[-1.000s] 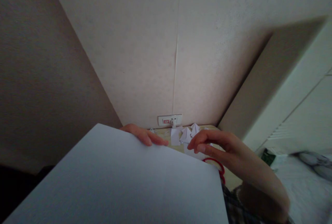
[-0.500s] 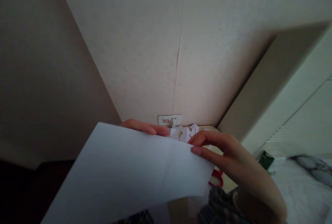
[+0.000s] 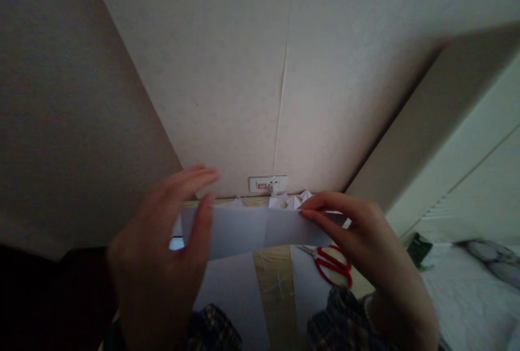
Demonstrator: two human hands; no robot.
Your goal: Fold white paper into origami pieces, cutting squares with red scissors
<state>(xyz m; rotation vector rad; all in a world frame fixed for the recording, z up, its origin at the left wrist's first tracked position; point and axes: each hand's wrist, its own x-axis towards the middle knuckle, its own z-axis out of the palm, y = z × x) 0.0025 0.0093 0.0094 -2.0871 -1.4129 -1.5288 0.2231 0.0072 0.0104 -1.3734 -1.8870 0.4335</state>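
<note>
A white sheet of paper (image 3: pixel 239 229) with a faint vertical crease is held up on edge in front of me. The thumb and fingertips of my right hand (image 3: pixel 357 237) pinch its top edge toward the right end. To the left, my left hand (image 3: pixel 162 237) is raised with thumb and fingers apart, slightly blurred, holding nothing. Its fingertips are close to the sheet's upper left edge. Below the sheet, red-handled scissors (image 3: pixel 331 265) rest on the table on white paper (image 3: pixel 227 286). Several small folded paper pieces (image 3: pixel 298 200) stand behind the sheet.
A strip of wooden tabletop (image 3: pixel 276 280) with thin paper scraps shows between white papers. A wall socket (image 3: pixel 268 183) with a plug is just behind the table. On the right lie a green-and-white box (image 3: pixel 420 251) and glasses (image 3: pixel 493 261), beside a pale cabinet (image 3: pixel 459 140).
My left hand has come off the paper's far edge and moved left, toward me. The sheet has swung from facing up to nearly upright, uncovering the scissors. My right hand keeps its pinch.
</note>
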